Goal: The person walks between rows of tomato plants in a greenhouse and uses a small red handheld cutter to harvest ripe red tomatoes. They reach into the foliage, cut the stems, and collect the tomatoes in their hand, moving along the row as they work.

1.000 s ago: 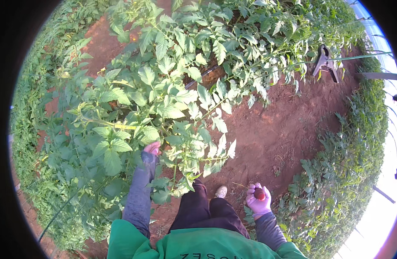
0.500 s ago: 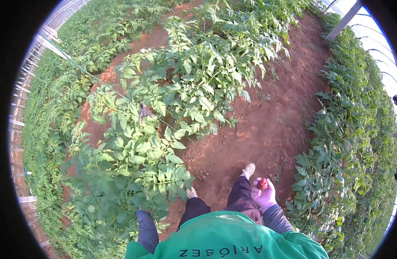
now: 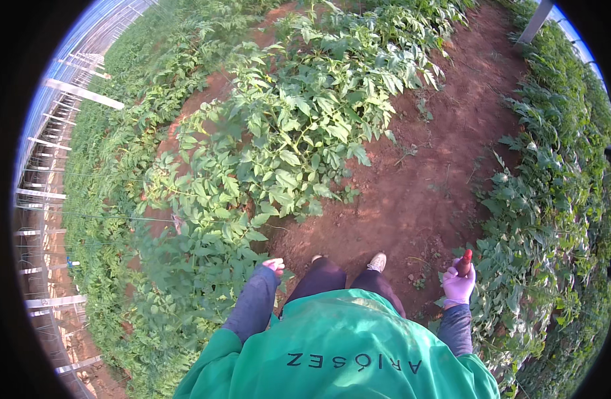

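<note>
I stand on a red soil path (image 3: 418, 193) between rows of leafy green plants. My right hand (image 3: 459, 284), in a purple glove, is closed around a small red-handled tool (image 3: 465, 263) that points up, close to the plants on the right. My left hand (image 3: 274, 266), also gloved, hangs at the edge of the middle plant row (image 3: 299, 133), its fingers curled; only its tip shows past the grey sleeve. Both of my shoes (image 3: 377, 261) show below on the soil.
A plant row (image 3: 544, 219) lines the right side of the path. More plants fill the left, with white greenhouse posts (image 3: 83, 93) and wires beyond. A grey post (image 3: 536, 20) stands at the top right.
My left hand has come out of the foliage and dropped to my side. The view has shifted along the row; my right hand still holds the red tool.
</note>
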